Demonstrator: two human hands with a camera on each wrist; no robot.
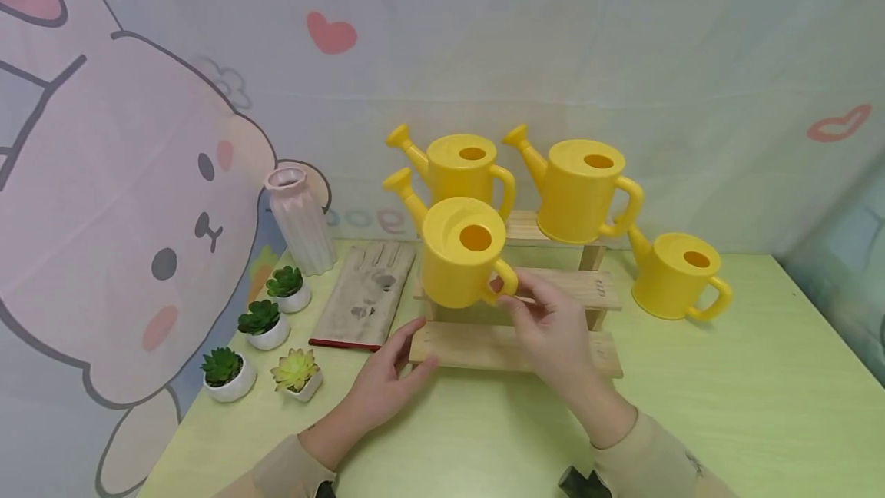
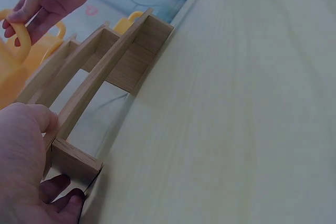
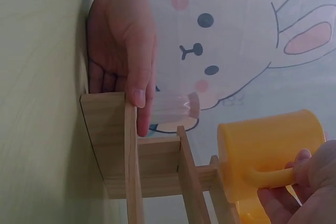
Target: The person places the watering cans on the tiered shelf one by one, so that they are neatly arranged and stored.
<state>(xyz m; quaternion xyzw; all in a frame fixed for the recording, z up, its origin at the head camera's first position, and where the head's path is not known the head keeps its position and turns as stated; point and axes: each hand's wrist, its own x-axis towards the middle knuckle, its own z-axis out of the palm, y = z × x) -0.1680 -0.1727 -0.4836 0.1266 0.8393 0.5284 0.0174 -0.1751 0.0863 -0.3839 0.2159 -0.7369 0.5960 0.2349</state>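
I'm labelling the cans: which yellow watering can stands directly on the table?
The rightmost can, beside the wooden rack; two others stand on its top shelf; the right hand holds the fourth.

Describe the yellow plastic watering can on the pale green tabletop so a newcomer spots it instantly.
Find the stepped wooden rack on that tabletop. In the head view, the yellow plastic watering can stands right of it, handle pointing right. Of four alike, it alone stands on the tabletop: two cans are at the rack's top, and the right hand holds the last can.
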